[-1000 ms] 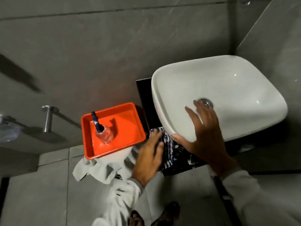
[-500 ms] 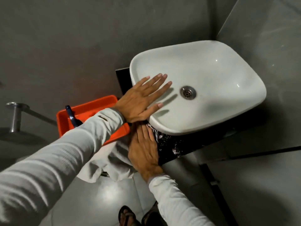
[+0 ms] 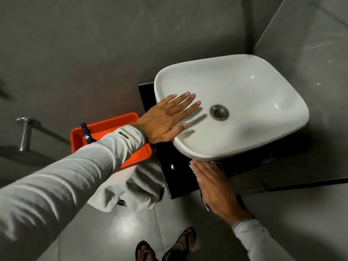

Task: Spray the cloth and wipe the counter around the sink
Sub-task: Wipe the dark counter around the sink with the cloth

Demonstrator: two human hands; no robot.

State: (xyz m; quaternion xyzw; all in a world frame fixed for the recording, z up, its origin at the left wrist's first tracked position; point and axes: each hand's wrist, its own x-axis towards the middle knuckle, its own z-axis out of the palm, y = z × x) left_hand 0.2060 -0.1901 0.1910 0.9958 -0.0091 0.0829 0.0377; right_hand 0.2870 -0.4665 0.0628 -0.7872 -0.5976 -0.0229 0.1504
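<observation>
Nearest, the right hand (image 3: 216, 191) lies flat, fingers together, pressing the cloth (image 3: 194, 169) onto the black counter (image 3: 175, 178) at its front edge, just under the sink's (image 3: 244, 95) rim. A white towel (image 3: 131, 191) hangs off the counter's left front corner. Beyond it, an orange tray (image 3: 139, 153) holds a spray bottle (image 3: 86, 133), mostly hidden by the sleeve. Farther on, the left hand (image 3: 165, 119) rests open, fingers spread, on the sink's left rim, holding nothing; the basin holds only its drain (image 3: 219, 112).

1. Nothing readable anywhere, honestly.
2. No label or brand showing on the spray bottle (image 3: 87, 135) in the orange tray (image 3: 140, 153).
3. No mark on the sink (image 3: 263, 132) either.
</observation>
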